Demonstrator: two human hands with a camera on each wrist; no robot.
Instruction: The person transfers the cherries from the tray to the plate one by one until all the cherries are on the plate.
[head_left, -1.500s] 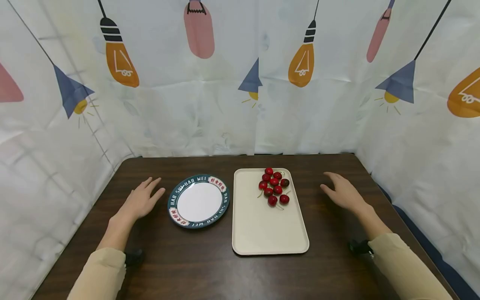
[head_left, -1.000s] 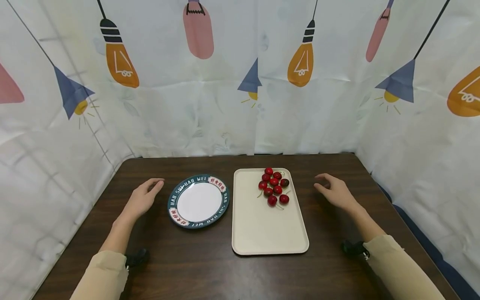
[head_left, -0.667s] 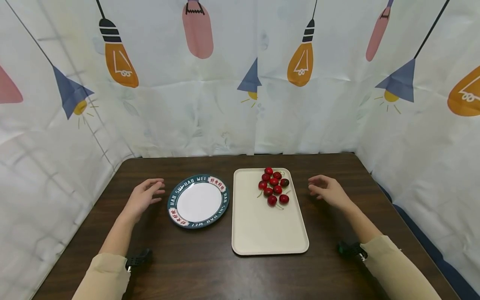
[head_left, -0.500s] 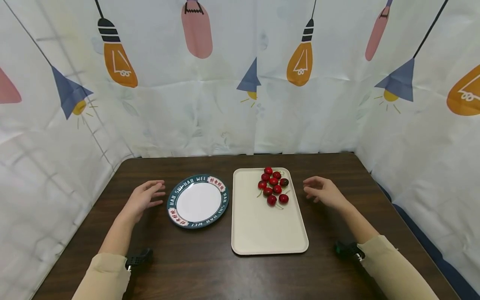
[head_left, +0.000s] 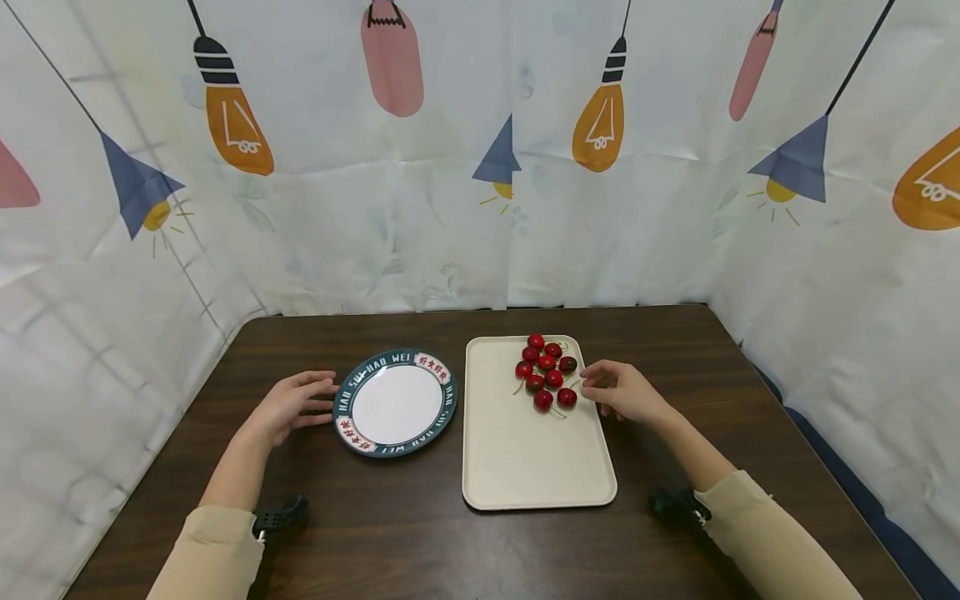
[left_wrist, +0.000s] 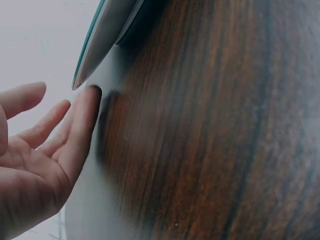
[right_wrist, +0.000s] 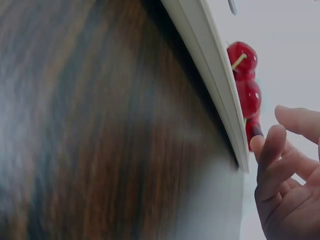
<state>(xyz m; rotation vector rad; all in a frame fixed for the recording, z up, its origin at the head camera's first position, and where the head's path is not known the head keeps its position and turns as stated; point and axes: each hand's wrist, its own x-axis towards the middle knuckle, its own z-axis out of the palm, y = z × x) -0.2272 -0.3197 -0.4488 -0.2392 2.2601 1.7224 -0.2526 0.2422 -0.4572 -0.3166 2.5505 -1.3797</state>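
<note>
Several dark red cherries (head_left: 547, 362) with green stems lie at the far end of a cream rectangular tray (head_left: 534, 467). My right hand (head_left: 626, 393) hovers at the tray's right edge, its fingers loosely bent beside the cherries and holding nothing. In the right wrist view, the cherries (right_wrist: 248, 97) sit just past the tray rim, close to my fingertips. To the left of the tray is a round white plate (head_left: 397, 406) with a blue-green lettered rim. My left hand (head_left: 296, 404) is at the plate's left edge, fingers extended; whether they touch the rim I cannot tell.
Everything stands on a dark brown wooden table (head_left: 375, 533). A white curtain (head_left: 420, 242) printed with lamps and bulbs hangs behind the table and on both sides. Each wrist wears a black strap device, such as the left one (head_left: 281, 515).
My right hand has moved left to the tray's edge, near the cherries. My left hand has shifted slightly toward the plate. Plate, tray and cherries stay in place.
</note>
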